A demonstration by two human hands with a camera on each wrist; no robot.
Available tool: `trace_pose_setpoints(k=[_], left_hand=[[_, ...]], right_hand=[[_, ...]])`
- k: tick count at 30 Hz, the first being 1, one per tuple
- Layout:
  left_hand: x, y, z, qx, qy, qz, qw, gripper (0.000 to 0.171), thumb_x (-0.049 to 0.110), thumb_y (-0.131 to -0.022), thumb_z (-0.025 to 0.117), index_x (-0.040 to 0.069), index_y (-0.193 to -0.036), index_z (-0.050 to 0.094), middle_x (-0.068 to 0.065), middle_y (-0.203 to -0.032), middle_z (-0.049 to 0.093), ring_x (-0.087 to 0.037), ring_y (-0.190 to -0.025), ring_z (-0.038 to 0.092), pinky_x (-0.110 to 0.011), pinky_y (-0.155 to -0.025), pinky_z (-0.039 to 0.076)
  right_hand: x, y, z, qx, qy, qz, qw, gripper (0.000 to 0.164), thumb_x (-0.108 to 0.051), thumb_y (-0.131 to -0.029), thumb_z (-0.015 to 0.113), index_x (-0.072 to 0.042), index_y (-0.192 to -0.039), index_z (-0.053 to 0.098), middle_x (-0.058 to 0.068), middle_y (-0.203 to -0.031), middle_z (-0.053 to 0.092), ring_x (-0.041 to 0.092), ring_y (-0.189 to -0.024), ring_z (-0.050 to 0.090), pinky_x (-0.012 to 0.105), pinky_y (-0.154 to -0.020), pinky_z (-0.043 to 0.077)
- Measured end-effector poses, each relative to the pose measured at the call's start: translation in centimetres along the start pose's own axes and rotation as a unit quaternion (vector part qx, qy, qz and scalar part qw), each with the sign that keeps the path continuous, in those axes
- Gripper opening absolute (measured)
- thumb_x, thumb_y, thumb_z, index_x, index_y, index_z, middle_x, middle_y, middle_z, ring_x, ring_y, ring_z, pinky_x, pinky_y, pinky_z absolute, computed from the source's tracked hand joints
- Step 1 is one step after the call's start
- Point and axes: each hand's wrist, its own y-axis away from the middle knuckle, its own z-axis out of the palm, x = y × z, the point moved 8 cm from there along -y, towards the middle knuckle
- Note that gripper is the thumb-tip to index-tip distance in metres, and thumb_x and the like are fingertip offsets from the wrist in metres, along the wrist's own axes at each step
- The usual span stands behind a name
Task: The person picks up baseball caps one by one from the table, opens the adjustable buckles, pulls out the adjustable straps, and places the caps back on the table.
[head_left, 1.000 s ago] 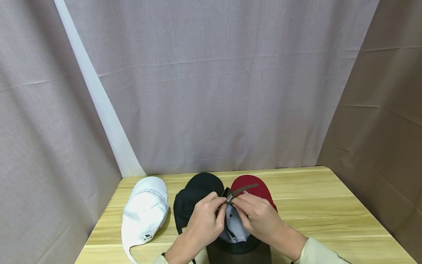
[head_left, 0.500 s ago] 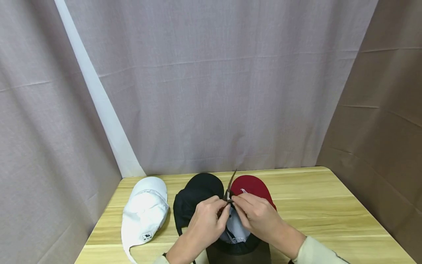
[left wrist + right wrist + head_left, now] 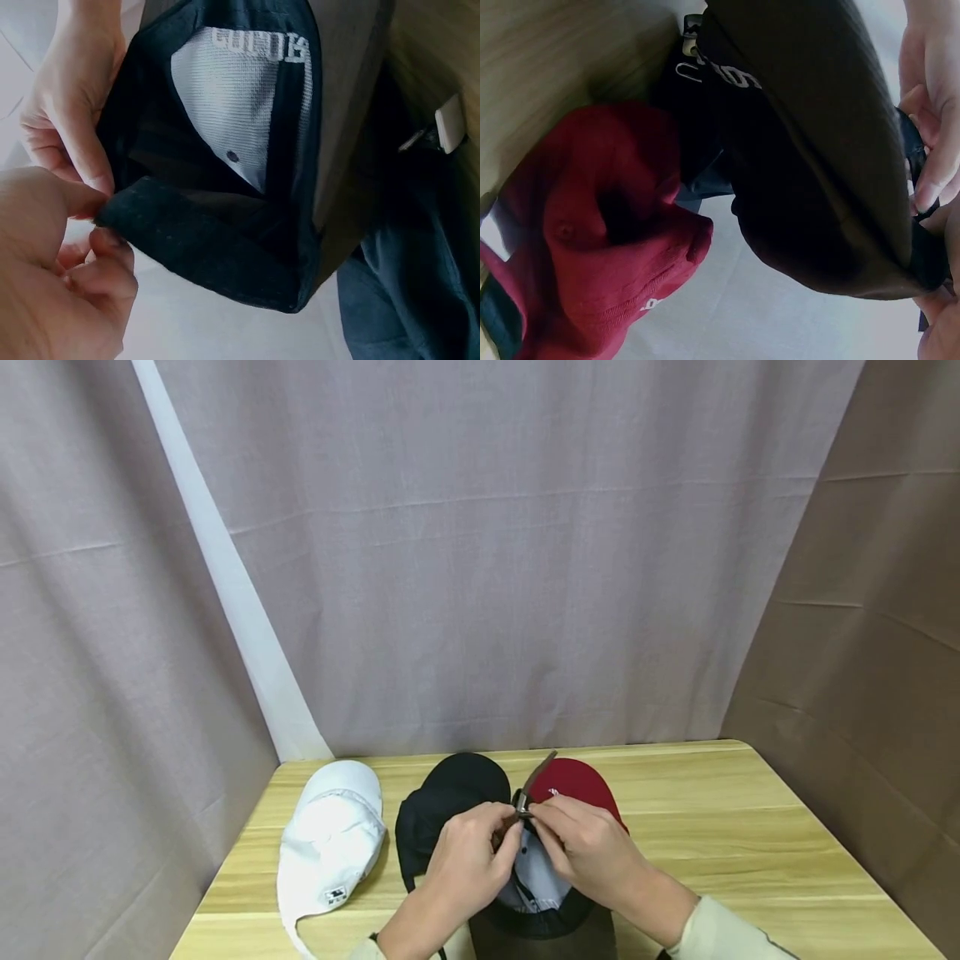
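Note:
A dark brown baseball cap (image 3: 543,935) is held with its inside toward me, showing a pale mesh lining (image 3: 229,97) and a black inner band (image 3: 202,240). My left hand (image 3: 474,856) pinches the cap's back strap between thumb and fingers, left of a small metal buckle (image 3: 522,804). From the other side, my right hand (image 3: 596,852) pinches the same strap close to the buckle. The strap's loose brown end (image 3: 541,772) sticks up and to the right, above the fingers. In the head view the fingertips partly cover the buckle.
A white cap (image 3: 330,839) lies at the left of the wooden table (image 3: 750,843). Behind my hands lie a black cap (image 3: 453,797) and a red cap (image 3: 576,782), also seen in the right wrist view. Grey curtains (image 3: 510,568) stand behind the table.
The strap's loose end swung from pointing right to nearly upright, and now leans up and right. Both hands keep their hold in almost the same place.

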Motion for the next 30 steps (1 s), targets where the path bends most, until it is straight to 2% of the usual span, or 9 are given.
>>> trace_pose_setpoints(k=[3,7,17,22,30], left_hand=[[-0.34,-0.07,0.00,0.005,-0.019,-0.011,0.9997,0.005,0.018,-0.099,0.074,0.015,-0.096,0.077,0.008,-0.075,0.070,0.008,-0.061,0.048,-0.006,-0.057,0.039],[-0.38,0.03,0.08,0.012,-0.036,-0.008,0.9993,0.006,0.019,-0.099,0.075,0.016,-0.094,0.077,0.009,-0.073,0.068,0.008,-0.060,0.048,-0.007,-0.055,0.038],[-0.20,0.13,0.07,0.023,-0.059,0.015,0.9979,0.009,0.015,-0.098,0.074,0.016,-0.089,0.075,0.009,-0.072,0.065,0.008,-0.059,0.045,-0.006,-0.054,0.033],[-0.20,-0.06,0.00,0.019,-0.061,0.022,0.9977,0.010,0.013,-0.097,0.074,0.016,-0.088,0.077,0.009,-0.069,0.063,0.008,-0.058,0.042,-0.006,-0.053,0.030],[-0.38,0.05,0.25,0.006,-0.048,0.023,0.9986,0.014,0.010,-0.096,0.072,0.012,-0.103,0.084,0.007,-0.073,0.069,0.008,-0.059,0.045,-0.005,-0.054,0.033]], right_hand=[[-0.09,0.04,0.14,-0.005,-0.007,-0.001,1.000,0.030,-0.022,-0.111,0.055,-0.004,-0.101,0.077,0.004,-0.094,0.077,0.009,-0.078,0.071,0.027,-0.075,0.064],[-0.11,0.12,0.26,-0.008,-0.010,0.001,1.000,0.027,-0.022,-0.110,0.058,-0.005,-0.102,0.077,0.003,-0.094,0.077,0.008,-0.078,0.071,0.027,-0.075,0.064],[0.09,0.23,0.58,-0.017,-0.004,0.002,1.000,0.043,-0.031,-0.114,0.045,-0.006,-0.101,0.077,0.002,-0.093,0.077,0.008,-0.076,0.071,0.028,-0.075,0.065],[0.22,0.39,0.69,-0.020,-0.002,0.004,1.000,0.044,-0.033,-0.114,0.045,-0.006,-0.102,0.078,0.002,-0.096,0.079,0.008,-0.080,0.074,0.032,-0.078,0.065],[0.49,0.62,0.56,-0.016,-0.015,0.011,1.000,0.038,-0.030,-0.113,0.050,-0.005,-0.102,0.078,0.002,-0.096,0.079,0.009,-0.080,0.073,0.026,-0.076,0.064]])
